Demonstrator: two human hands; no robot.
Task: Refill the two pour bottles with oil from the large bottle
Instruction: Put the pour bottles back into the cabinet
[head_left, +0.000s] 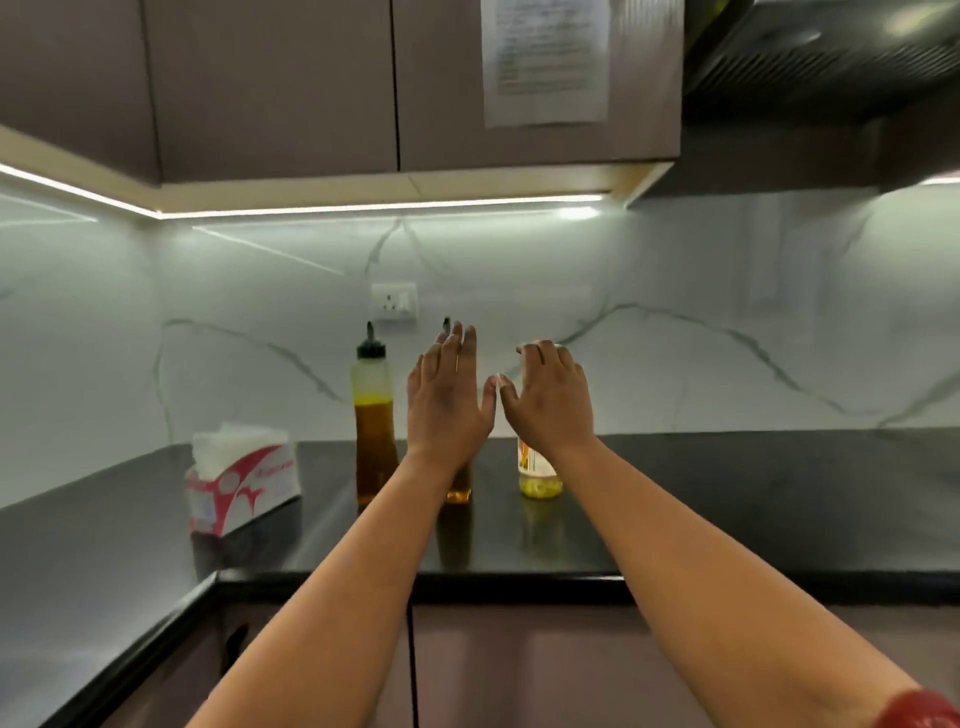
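the left hand (448, 400) is raised with fingers straight and together, holding nothing; the right hand (550, 400) hangs beside it, thumbs nearly meeting, fingers loosely bent and also holding nothing. both hover in front of the bottles on the black counter (727, 509), apart from them as far as the view shows.

just left of the left hand stands the first pour bottle (372, 415), upright, long axis vertical, its black spout pointing straight up; dark oil fills it to well above the middle. directly behind the left hand and wrist is the second pour bottle (460, 488): only its amber base below the wrist and a dark spout tip above the fingertips show, so it too seems upright, its level hidden. below the right wrist sits the large bottle (539, 475), upright, labelled, pale yellow oil in its base; its top is hidden by the hand.

the large bottle is probably the heaviest, its plastic wall likely slick if oily, so a full wrap around the middle seems safest. the pour bottles look soft and squeezable; they are best steadied low on the body and the cap twisted off at the neck.

a tissue box (241, 478) lies further left.
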